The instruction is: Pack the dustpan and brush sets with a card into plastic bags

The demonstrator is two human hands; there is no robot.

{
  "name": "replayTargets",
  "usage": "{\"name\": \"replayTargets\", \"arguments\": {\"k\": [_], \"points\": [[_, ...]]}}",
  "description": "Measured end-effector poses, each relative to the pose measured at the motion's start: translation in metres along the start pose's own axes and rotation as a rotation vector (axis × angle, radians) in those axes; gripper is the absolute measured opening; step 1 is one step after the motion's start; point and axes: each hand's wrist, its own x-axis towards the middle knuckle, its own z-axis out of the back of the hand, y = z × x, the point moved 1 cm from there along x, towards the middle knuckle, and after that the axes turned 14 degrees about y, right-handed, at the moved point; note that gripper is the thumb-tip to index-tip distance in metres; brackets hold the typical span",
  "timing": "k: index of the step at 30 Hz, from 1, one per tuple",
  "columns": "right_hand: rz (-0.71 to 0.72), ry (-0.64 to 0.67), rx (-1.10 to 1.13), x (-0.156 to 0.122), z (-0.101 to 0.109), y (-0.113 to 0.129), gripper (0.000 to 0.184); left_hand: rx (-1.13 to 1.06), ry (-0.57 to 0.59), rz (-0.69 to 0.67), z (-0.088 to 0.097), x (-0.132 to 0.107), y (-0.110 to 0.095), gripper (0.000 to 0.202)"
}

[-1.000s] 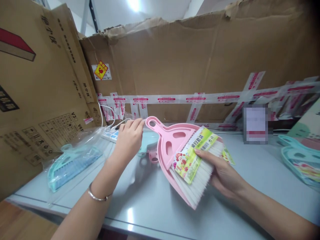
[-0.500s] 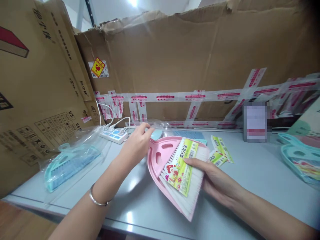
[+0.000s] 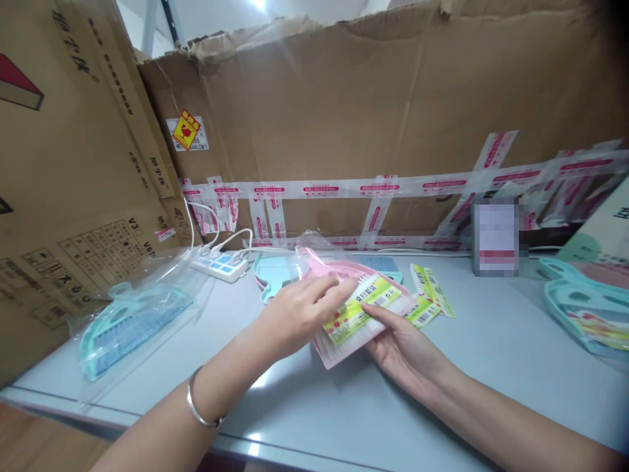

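Observation:
My right hand [image 3: 405, 344] grips the pink dustpan and brush set [image 3: 346, 354], its thumb on the yellow-green label card [image 3: 368, 300]. The set is tilted above the table, its handle end pointing away from me. Clear plastic film [image 3: 322, 241] shows around that handle end. Across the set's left side lies my left hand [image 3: 307, 311], fingers bent over the pan and label. What its fingertips pinch is hidden. Just behind is a turquoise dustpan [image 3: 272, 270]. Several loose label cards [image 3: 427, 295] rest to the right of the set.
A bagged turquoise dustpan set [image 3: 132, 324] lies on the table [image 3: 280, 419] at left. A white power strip [image 3: 221, 265] with cables stands behind it. More turquoise sets [image 3: 584, 311] are at right, near a blurred upright panel [image 3: 495, 236]. A large cardboard box [image 3: 319, 118] walls off the back.
My left hand has moved from the handle end down and right over the set. The set has tipped, its brush end higher and nearer the back. Plastic film now shows around its handle.

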Motion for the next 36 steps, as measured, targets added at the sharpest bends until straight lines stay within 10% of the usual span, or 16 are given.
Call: {"name": "replayTargets", "arguments": {"k": [5,9,11,15,22,30,36], "points": [[0.042,-0.022,0.07,0.002,0.0,0.007,0.042,-0.102,-0.299,0.045,0.011,-0.001,0.002,0.035],[0.09,-0.032,0.075,0.0,-0.003,0.012,0.041,-0.544,-0.754,0.472,0.016,-0.002,0.022,0.054],[0.095,-0.029,0.06,-0.002,-0.004,0.011,0.042,-0.977,-0.719,0.655,0.009,0.001,0.03,0.057],[0.093,-0.022,0.024,-0.003,-0.004,0.007,0.049,-1.67,-0.288,0.662,-0.014,0.012,0.022,0.059],[0.194,-0.047,0.047,-0.002,-0.001,0.008,0.043,-1.787,-0.087,0.452,-0.028,0.013,-0.01,0.054],[0.184,-0.023,-0.03,-0.002,0.003,0.008,0.048,-1.755,-0.142,0.444,-0.026,0.013,-0.009,0.062],[0.248,-0.033,-0.006,-0.001,0.002,0.008,0.046,-1.731,-0.551,0.451,-0.035,0.013,-0.015,0.068]]}}
